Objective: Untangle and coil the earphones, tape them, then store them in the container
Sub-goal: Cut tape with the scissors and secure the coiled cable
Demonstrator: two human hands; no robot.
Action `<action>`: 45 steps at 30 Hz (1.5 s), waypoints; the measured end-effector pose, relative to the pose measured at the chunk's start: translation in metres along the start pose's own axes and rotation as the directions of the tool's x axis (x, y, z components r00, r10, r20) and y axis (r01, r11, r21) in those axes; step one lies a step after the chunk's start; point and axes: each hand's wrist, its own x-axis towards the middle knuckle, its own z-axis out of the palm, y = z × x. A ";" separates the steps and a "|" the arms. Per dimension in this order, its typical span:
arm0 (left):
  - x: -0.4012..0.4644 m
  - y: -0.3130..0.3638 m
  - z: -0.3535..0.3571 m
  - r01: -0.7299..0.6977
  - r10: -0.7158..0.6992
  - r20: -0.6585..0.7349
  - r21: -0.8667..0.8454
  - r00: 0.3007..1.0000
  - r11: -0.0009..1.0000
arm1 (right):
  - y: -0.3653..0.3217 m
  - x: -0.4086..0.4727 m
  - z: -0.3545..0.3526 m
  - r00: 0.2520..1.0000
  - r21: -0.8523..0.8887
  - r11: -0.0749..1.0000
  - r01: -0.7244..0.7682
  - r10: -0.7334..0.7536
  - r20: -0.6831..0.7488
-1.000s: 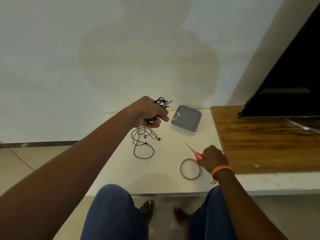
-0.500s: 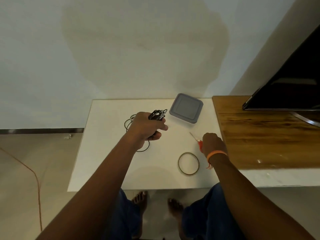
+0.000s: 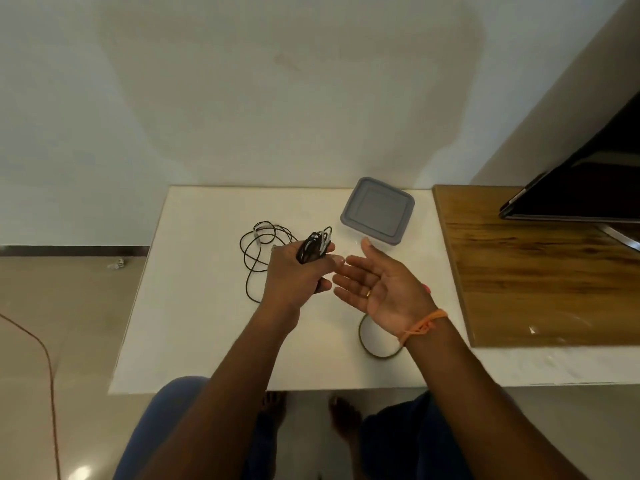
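My left hand (image 3: 294, 275) grips a coiled bundle of black earphones (image 3: 313, 247) above the white table (image 3: 194, 323). A second, loose black earphone cable (image 3: 258, 251) lies in loops on the table just left of that hand. My right hand (image 3: 377, 289) hovers palm up with its fingers spread, close to the bundle and holding nothing. The grey lidded container (image 3: 377, 211) sits behind both hands, lid on. A tape ring (image 3: 375, 341) lies flat below my right wrist, partly hidden by it. A red tip of the scissors (image 3: 428, 289) peeks out behind my right hand.
A wooden board (image 3: 540, 271) covers the table's right part, with a dark screen (image 3: 595, 181) on a stand above it. The wall stands right behind the table. My knees and bare feet are under the front edge. A thin cord (image 3: 41, 358) runs across the floor at left.
My right hand has let go of the scissors and turned palm up beside the bundle. My left hand has drawn the coiled earphones nearer. The head camera has tilted down.
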 end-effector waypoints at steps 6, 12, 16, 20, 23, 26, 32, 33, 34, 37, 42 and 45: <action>0.011 -0.007 0.003 -0.056 0.056 0.015 0.060 0.998 0.997 | 0.002 0.020 0.014 0.996 0.189 0.981 0.048 -0.034 -0.079; 0.025 -0.008 0.001 -0.028 0.028 0.000 0.040 1.000 0.999 | 0.001 0.028 0.022 0.985 0.217 0.968 0.124 -0.094 -0.143; 0.030 -0.008 0.000 0.022 -0.022 0.021 0.003 1.000 1.000 | 0.002 0.036 0.021 0.966 0.186 0.956 0.228 -0.199 -0.163; 0.033 -0.001 -0.001 0.106 -0.090 0.136 -0.113 0.987 0.988 | -0.004 0.036 0.018 0.936 0.115 0.929 0.352 -0.347 -0.064; 0.039 0.001 -0.005 0.158 -0.127 0.167 -0.189 0.978 0.969 | -0.013 0.036 0.011 0.926 0.101 0.929 0.356 -0.365 0.096; 0.043 -0.002 -0.011 0.164 -0.139 0.154 -0.165 0.978 0.973 | -0.027 0.035 0.000 0.881 0.093 0.932 0.349 -0.361 0.305; 0.043 -0.006 -0.012 -0.131 0.029 0.268 0.371 0.963 0.919 | -0.020 0.025 0.010 0.826 -0.336 0.830 0.445 -0.236 0.512; 0.044 -0.007 -0.012 -0.159 0.029 0.275 0.464 0.961 0.872 | -0.017 0.025 0.012 0.816 -0.364 0.804 0.471 -0.239 0.527; 0.045 -0.009 -0.012 -0.181 0.026 0.285 0.532 0.958 0.827 | -0.016 0.024 0.016 0.825 -0.388 0.788 0.477 -0.250 0.507; 0.041 -0.010 -0.012 -0.245 0.041 0.348 0.566 0.937 0.787 | -0.012 0.022 0.023 0.858 -0.393 0.810 0.436 -0.242 0.453; 0.040 -0.003 -0.010 -0.218 0.053 0.358 0.438 0.932 0.872 | -0.002 0.021 0.028 0.846 -0.196 0.886 0.420 -0.304 0.437; 0.037 -0.001 -0.010 -0.236 0.066 0.394 0.400 0.917 0.886 | -0.003 0.017 0.028 0.836 -0.250 0.881 0.401 -0.240 0.494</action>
